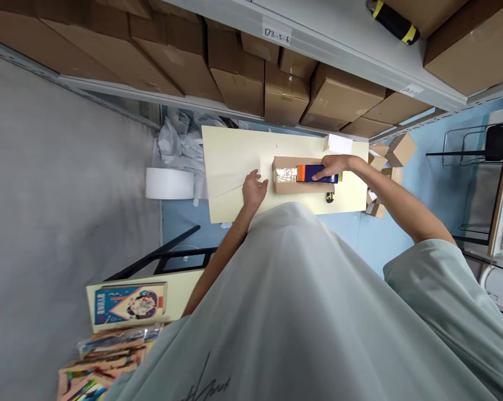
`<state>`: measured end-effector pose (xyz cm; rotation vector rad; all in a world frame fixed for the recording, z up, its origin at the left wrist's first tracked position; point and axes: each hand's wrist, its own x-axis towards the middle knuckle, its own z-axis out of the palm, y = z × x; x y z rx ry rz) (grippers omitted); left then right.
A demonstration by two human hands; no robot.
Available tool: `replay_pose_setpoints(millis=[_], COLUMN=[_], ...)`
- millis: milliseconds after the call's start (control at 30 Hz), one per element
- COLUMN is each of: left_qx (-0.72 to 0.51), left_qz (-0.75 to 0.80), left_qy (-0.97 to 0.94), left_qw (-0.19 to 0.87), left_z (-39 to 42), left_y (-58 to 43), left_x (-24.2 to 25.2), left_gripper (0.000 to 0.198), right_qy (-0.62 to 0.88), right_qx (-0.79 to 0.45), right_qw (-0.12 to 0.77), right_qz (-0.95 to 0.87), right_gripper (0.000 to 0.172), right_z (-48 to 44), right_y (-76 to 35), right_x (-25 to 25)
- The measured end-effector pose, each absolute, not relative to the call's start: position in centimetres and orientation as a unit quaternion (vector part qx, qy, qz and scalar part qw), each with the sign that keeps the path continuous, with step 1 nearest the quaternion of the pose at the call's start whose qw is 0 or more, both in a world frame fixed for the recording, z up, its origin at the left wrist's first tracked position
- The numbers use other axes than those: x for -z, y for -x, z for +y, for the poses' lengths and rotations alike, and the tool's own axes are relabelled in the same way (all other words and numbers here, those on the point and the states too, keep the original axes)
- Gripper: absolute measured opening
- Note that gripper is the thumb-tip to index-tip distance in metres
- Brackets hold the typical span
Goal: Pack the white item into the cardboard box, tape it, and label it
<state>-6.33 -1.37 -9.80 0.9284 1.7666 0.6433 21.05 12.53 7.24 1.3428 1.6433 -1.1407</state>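
Observation:
A brown cardboard box (303, 189) lies lengthwise on the pale yellow table, a shiny strip of clear tape (285, 175) across its left part. Over the right part of the box, my right hand (333, 165) is closed round a dark blue tape dispenser with an orange end (307, 173). My left hand (254, 189) is just left of the box, apart from it, fingers spread and holding nothing. It is close to the edge of a white sheet of paper (233, 172). A small black and yellow cutter (330, 197) lies by the box's near side.
Behind the table (218, 209), a shelf (243, 114) holds several cartons. A white box (338, 143) stands at the back right. Small cartons (401, 149) are piled right of the table; a white roll (170, 184) and crumpled plastic lie left. Books (130, 303) are at lower left.

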Motion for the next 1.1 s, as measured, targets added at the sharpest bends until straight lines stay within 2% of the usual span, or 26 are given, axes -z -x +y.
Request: replay_pose_setpoints(millis=[67, 133, 233, 300, 433, 567, 767, 1100], left_qx=[-0.328, -0.349, -0.278, -0.211, -0.128, -0.114, -0.110, -0.088], left_qz=[0.678, 0.600, 0.528, 0.523, 0.545, 0.557, 0.562, 0.576], left_qy=[-0.472, -0.573, -0.682, -0.728, -0.766, -0.763, -0.759, -0.744], left_qw=[0.459, 0.436, 0.422, 0.389, 0.317, 0.307, 0.310, 0.326], left_z=[-1.9, -2.0, -1.6, -1.2, -1.0, -1.2, -1.0, -0.3], left_y=[5.5, 4.1, 1.6, 0.4, -0.4, -0.3, -0.4, -0.5], left_x=[8.4, 7.1, 6.0, 6.1, 7.1, 7.5, 7.3, 7.1], left_gripper=[0.082, 0.104, 0.144, 0.155, 0.144, 0.136, 0.134, 0.152], right_qy=[-0.518, -0.516, -0.512, -0.506, -0.482, -0.463, -0.441, -0.461], right_qx=[0.448, 0.448, 0.434, 0.418, 0.415, 0.452, 0.505, 0.550], right_qw=[0.358, 0.361, 0.363, 0.370, 0.377, 0.355, 0.375, 0.386], right_qz=[0.634, 0.635, 0.646, 0.657, 0.673, 0.675, 0.640, 0.580], right_gripper=[0.057, 0.057, 0.055, 0.053, 0.051, 0.046, 0.056, 0.061], right_z=[12.5, 12.5, 12.6, 12.6, 12.4, 12.2, 13.3, 14.5], right_y=[-21.1, -21.1, -20.9, -20.8, -21.1, -22.4, -26.8, -38.3], right_x=[-7.0, -6.9, -6.9, -7.1, -7.9, -8.6, -9.2, -9.0])
